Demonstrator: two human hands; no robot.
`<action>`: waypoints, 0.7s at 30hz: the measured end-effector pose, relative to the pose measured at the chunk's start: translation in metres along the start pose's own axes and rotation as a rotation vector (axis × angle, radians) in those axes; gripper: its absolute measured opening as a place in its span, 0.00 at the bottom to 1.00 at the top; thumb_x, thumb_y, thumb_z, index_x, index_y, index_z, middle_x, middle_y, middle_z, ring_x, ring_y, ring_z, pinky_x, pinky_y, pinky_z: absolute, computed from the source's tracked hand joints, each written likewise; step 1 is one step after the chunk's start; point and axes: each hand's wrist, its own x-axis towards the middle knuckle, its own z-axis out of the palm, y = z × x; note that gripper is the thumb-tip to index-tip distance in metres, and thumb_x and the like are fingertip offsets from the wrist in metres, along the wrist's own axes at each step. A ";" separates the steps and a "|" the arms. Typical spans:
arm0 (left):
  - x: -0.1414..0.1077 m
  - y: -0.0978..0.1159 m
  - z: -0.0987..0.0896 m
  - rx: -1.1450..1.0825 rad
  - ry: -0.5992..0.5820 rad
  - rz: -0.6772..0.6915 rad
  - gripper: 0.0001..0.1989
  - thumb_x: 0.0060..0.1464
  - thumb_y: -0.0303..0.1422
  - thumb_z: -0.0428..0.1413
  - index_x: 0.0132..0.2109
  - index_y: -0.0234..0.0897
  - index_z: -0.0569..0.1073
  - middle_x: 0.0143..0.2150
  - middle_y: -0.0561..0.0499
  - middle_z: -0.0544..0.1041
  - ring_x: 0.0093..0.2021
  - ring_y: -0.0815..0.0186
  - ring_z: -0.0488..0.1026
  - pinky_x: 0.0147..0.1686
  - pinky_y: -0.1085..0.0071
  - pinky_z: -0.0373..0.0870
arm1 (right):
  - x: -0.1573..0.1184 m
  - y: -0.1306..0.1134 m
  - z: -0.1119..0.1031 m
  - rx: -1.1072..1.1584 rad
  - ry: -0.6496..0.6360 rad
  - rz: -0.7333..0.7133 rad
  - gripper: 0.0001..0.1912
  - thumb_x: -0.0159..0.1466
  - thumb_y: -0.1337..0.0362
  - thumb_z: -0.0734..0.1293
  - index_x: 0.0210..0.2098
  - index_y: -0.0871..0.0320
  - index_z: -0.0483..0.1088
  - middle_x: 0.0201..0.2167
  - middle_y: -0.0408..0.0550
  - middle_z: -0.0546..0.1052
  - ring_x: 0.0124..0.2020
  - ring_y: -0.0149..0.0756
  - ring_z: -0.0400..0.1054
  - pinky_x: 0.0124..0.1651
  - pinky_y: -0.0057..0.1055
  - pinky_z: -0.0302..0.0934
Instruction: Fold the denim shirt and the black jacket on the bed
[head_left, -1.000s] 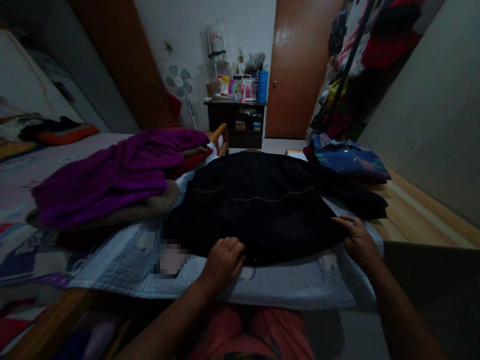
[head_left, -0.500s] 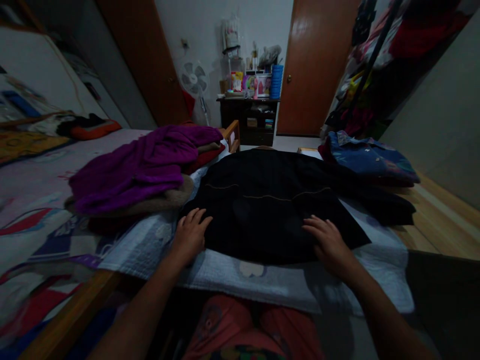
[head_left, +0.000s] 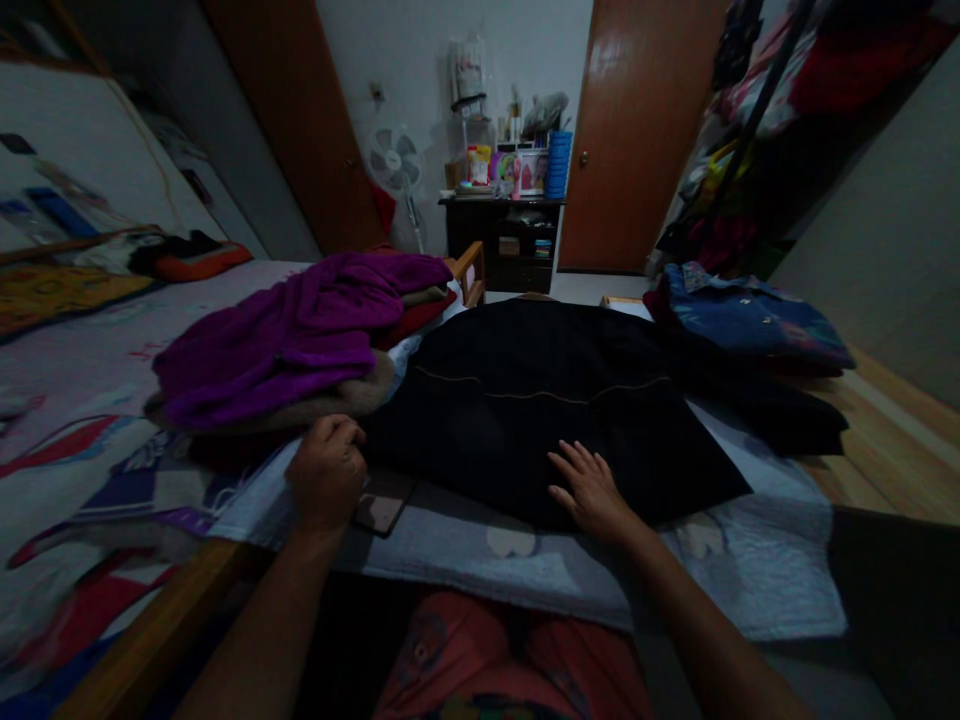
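Observation:
A black long-sleeved garment (head_left: 510,430) lies spread out before me, a thin tan line running across it and one sleeve stretched to the right. My left hand (head_left: 328,475) is closed at its near left edge, fingers pinching the cloth there. Palm down, my right hand (head_left: 589,490) rests with spread fingers on the garment's lower middle. Under the garment is a pale blue-white quilted cloth (head_left: 450,525). Beside my left hand, a flat rectangular thing (head_left: 384,503) pokes out from beneath the garment; its kind is unclear in the dim light.
At the left, a purple fleece garment (head_left: 300,330) tops a pile of clothes on a bed (head_left: 97,360). A folded denim garment (head_left: 757,315) tops another pile at the right. Beyond stand a fan (head_left: 394,160), a dark cabinet (head_left: 469,235) and a wooden door (head_left: 630,130).
My left hand has closed on the garment's left edge and shifted left, uncovering the flat rectangular thing. My right hand has slid left across the garment.

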 end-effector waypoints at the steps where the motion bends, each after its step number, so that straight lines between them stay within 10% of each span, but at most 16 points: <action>1: 0.001 0.000 -0.002 0.032 0.005 0.000 0.10 0.50 0.24 0.47 0.31 0.38 0.72 0.39 0.47 0.73 0.41 0.61 0.72 0.42 0.67 0.69 | 0.000 0.000 0.003 -0.022 -0.007 0.001 0.31 0.66 0.49 0.57 0.66 0.52 0.55 0.69 0.50 0.50 0.70 0.48 0.37 0.67 0.52 0.37; 8: -0.009 0.035 0.018 0.016 -0.360 0.408 0.17 0.50 0.25 0.52 0.47 0.40 0.74 0.57 0.46 0.71 0.57 0.54 0.64 0.55 0.58 0.64 | 0.000 -0.004 0.008 -0.084 -0.030 0.000 0.37 0.64 0.43 0.57 0.68 0.51 0.49 0.70 0.50 0.46 0.70 0.50 0.34 0.66 0.54 0.32; 16: 0.003 0.039 0.030 0.202 -0.341 0.004 0.21 0.59 0.30 0.48 0.59 0.34 0.65 0.52 0.39 0.71 0.44 0.55 0.74 0.42 0.61 0.71 | 0.012 -0.008 -0.012 0.021 -0.018 0.023 0.31 0.62 0.50 0.62 0.61 0.56 0.62 0.65 0.56 0.59 0.66 0.50 0.50 0.65 0.50 0.44; 21: 0.005 0.064 0.039 -0.125 -0.367 0.195 0.22 0.57 0.22 0.45 0.56 0.39 0.68 0.50 0.45 0.74 0.50 0.61 0.72 0.51 0.65 0.68 | 0.034 -0.020 -0.009 0.087 0.172 -0.024 0.30 0.65 0.53 0.59 0.62 0.61 0.60 0.65 0.57 0.59 0.66 0.44 0.50 0.65 0.42 0.46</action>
